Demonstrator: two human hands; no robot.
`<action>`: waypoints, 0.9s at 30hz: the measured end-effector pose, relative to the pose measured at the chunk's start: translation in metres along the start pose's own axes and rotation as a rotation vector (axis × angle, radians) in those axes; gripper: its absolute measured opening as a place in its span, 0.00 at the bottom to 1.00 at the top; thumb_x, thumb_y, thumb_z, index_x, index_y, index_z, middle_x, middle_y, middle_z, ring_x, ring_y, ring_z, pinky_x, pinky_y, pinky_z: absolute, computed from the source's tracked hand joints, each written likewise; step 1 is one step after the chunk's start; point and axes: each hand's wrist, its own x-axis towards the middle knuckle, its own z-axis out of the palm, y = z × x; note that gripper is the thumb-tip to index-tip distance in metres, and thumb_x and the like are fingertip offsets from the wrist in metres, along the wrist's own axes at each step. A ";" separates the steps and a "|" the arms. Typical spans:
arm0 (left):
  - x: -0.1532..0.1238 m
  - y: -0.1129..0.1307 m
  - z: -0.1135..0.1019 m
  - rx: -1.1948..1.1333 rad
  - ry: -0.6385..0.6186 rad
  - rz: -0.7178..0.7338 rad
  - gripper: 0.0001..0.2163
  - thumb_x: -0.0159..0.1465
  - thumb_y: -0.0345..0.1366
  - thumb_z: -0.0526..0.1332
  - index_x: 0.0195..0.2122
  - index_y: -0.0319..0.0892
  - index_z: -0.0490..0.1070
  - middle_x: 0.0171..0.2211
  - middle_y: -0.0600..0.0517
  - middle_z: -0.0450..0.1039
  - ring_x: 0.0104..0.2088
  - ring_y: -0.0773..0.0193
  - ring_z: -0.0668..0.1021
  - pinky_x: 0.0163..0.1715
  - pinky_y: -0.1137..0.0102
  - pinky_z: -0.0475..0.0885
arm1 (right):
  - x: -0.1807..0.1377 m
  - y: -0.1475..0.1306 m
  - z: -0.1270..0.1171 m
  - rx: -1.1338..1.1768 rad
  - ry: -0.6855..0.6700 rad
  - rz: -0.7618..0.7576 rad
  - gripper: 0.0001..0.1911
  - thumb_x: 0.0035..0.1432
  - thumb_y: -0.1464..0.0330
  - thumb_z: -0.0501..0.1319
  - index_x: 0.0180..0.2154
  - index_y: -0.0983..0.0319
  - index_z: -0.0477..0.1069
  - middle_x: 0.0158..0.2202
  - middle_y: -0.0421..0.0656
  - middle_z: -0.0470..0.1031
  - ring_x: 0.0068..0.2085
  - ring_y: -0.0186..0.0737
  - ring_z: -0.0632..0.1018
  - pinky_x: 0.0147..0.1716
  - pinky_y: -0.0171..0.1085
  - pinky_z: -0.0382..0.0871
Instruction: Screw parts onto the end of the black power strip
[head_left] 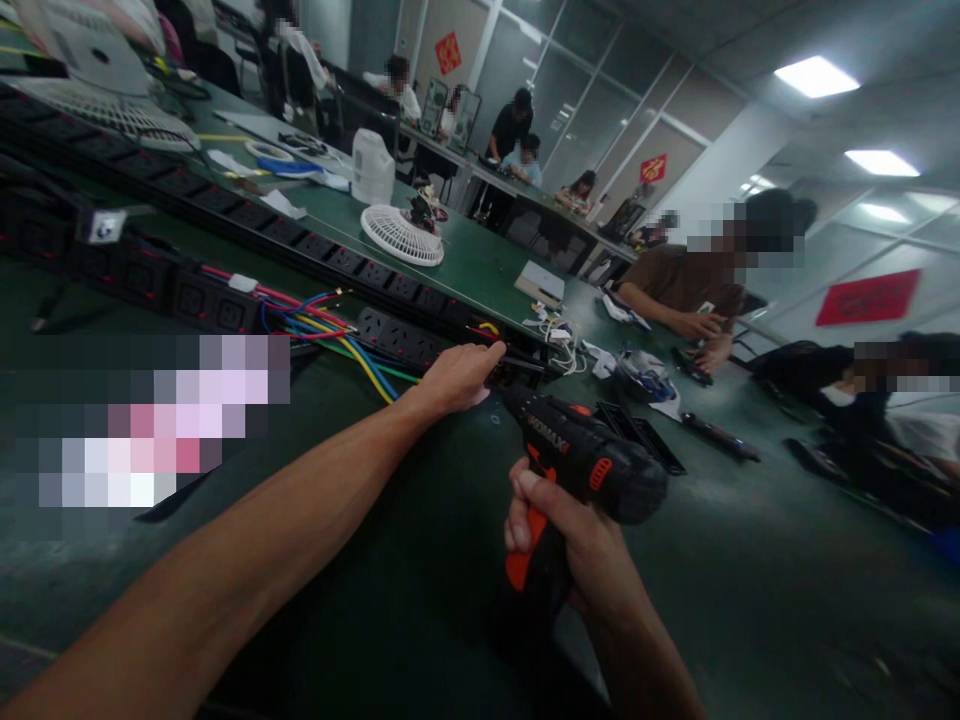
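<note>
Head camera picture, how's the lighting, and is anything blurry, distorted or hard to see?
Head view: ceiling lights glare at upper right, while the table falls nearly black between the forearms; head view: the room leans, its far desks sloping down rightward; head view: a pixelated patch hides detail at left, and the drill's lettering looks soft.
</note>
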 end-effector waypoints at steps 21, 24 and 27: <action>-0.001 0.002 -0.002 -0.012 -0.003 -0.018 0.16 0.66 0.34 0.60 0.55 0.43 0.65 0.49 0.43 0.78 0.49 0.51 0.80 0.48 0.62 0.73 | 0.000 0.001 -0.001 0.005 0.001 0.014 0.15 0.61 0.57 0.69 0.41 0.59 0.72 0.18 0.36 0.73 0.21 0.38 0.74 0.24 0.37 0.71; -0.002 0.002 -0.003 -0.015 -0.002 -0.023 0.16 0.66 0.34 0.60 0.54 0.43 0.65 0.49 0.43 0.78 0.50 0.51 0.80 0.48 0.62 0.74 | 0.000 0.002 -0.001 0.010 0.003 0.011 0.15 0.62 0.57 0.69 0.42 0.60 0.72 0.18 0.36 0.74 0.21 0.38 0.74 0.24 0.37 0.71; -0.001 0.002 -0.003 -0.013 -0.012 -0.030 0.16 0.65 0.33 0.60 0.55 0.44 0.65 0.49 0.43 0.79 0.50 0.51 0.80 0.48 0.62 0.74 | 0.001 0.002 -0.002 0.000 -0.002 -0.005 0.14 0.63 0.57 0.69 0.40 0.60 0.72 0.18 0.37 0.73 0.21 0.38 0.74 0.23 0.37 0.71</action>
